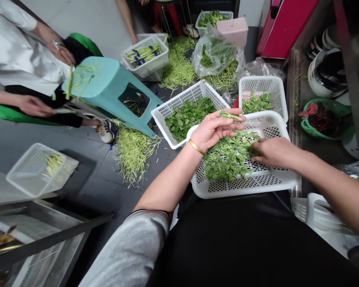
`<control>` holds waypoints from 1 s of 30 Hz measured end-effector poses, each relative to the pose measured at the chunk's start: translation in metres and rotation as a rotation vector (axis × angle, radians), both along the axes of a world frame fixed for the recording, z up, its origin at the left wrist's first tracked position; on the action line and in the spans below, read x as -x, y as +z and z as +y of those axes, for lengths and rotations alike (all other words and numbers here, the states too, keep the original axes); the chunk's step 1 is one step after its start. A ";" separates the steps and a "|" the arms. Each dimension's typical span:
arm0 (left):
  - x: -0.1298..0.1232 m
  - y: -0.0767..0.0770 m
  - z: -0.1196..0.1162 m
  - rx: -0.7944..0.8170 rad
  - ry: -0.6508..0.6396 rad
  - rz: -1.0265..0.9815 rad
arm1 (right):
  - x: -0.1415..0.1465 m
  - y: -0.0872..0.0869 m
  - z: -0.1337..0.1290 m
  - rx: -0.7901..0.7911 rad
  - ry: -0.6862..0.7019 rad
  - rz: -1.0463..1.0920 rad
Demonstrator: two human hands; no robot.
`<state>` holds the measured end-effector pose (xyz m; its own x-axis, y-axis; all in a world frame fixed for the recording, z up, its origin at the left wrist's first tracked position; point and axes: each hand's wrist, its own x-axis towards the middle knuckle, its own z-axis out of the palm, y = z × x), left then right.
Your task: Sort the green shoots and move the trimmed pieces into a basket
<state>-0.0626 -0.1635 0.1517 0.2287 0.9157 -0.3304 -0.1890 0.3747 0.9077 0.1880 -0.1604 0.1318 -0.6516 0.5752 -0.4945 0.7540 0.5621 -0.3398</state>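
A white perforated basket [245, 191] sits in front of my body with a heap of curly leafy greens [227, 163] in it. Over its far left side is my left hand [215, 129], palm turned up. A small leafy green sprig [229, 116] is held between its fingers. My right hand [272, 151] reaches into the basket from the right. Its fingers are bent down and pinched at the edge of the greens; the fingertips are partly hidden and slightly blurred.
A white basket of flat leaves [160, 113] and a smaller one [283, 93] stand just beyond. A teal stool [101, 75] and a co-worker's hands [58, 48] are at left. Stem piles [134, 153] lie on the floor. A metal shelf [294, 119] runs along the right.
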 end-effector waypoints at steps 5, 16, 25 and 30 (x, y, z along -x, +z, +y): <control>-0.007 0.000 -0.003 0.119 -0.033 -0.067 | 0.020 0.013 0.006 -0.166 0.071 -0.161; -0.031 -0.003 -0.009 0.145 -0.170 -0.004 | -0.004 0.013 0.004 0.338 -0.570 0.728; -0.035 -0.004 -0.013 0.118 -0.078 0.003 | 0.016 0.005 -0.012 0.467 -0.849 1.027; -0.045 0.000 -0.016 0.140 0.071 -0.021 | 0.017 -0.001 -0.011 0.228 -0.979 1.119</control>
